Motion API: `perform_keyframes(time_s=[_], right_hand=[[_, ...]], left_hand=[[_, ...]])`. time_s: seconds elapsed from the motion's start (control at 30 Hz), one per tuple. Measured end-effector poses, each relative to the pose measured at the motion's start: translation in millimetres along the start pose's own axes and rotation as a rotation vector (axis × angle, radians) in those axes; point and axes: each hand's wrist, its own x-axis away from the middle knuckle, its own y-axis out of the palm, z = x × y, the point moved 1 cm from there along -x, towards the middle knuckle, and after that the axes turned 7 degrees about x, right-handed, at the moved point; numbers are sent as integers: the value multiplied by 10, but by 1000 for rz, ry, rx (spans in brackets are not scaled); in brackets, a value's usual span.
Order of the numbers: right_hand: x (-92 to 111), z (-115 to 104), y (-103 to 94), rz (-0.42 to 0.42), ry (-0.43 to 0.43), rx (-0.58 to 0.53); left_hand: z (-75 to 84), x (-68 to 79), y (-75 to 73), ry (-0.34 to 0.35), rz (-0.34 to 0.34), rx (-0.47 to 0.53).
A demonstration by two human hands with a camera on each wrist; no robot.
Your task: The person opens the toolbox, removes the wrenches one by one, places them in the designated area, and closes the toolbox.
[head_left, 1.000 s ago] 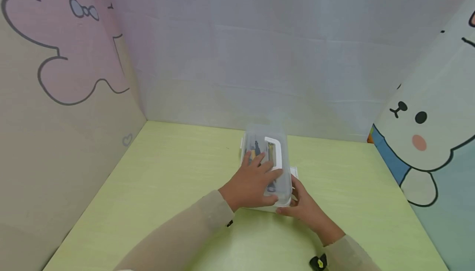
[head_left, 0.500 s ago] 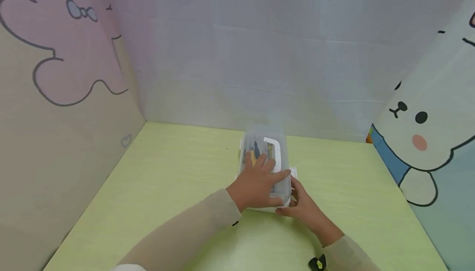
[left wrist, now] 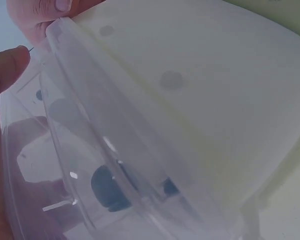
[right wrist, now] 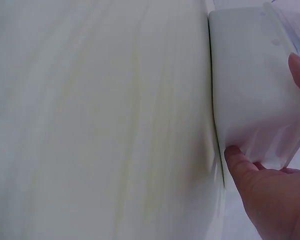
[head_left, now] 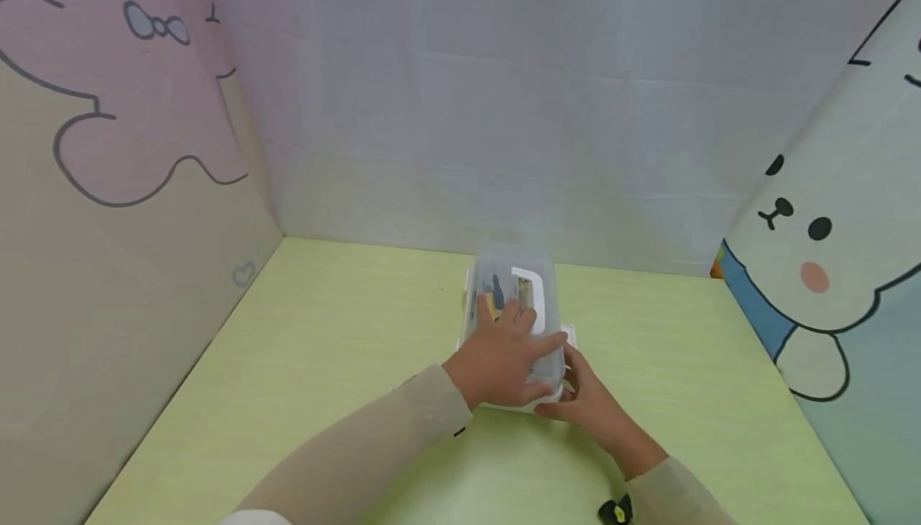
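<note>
A lidded plastic storage box (head_left: 504,265) with a white base and see-through lid sits at the back middle of the table. Its lid bears a white handle (head_left: 540,301); a dark bottle-shaped thing (head_left: 498,292) shows through the plastic. My left hand (head_left: 500,361) lies on the lid, fingers spread, thumb near the front right corner. Around that corner my right hand (head_left: 593,405) grips the base, its thumb on the front face. The right wrist view shows this thumb (right wrist: 235,155) low on the white wall (right wrist: 260,75). Behind the box, its far fingers are partly hidden.
A pale green tabletop (head_left: 345,333) reaches the fabric back wall (head_left: 460,109), with printed side panels left and right. A white latch (head_left: 571,335) sticks out at the box's right side. A small black item with a yellow mark (head_left: 616,511) is by the right cuff.
My left hand has slid a little to the right across the lid, its fingers still spread. The right hand and the box have stayed nearly in place.
</note>
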Motion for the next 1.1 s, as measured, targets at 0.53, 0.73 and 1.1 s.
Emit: perform_keyframes(time_s=[0.53,0.73,1.1], right_hand=[[-36,96,-24,-1,-24,-21],[-13,54,-31,-20,-27,-45],[-7,45,-70,-20,-43,-47]], left_hand=[[-120,60,-102,-11,100,122],[-180,112,-158,-26,177,230],[-285,192,-219,-28,316,336]])
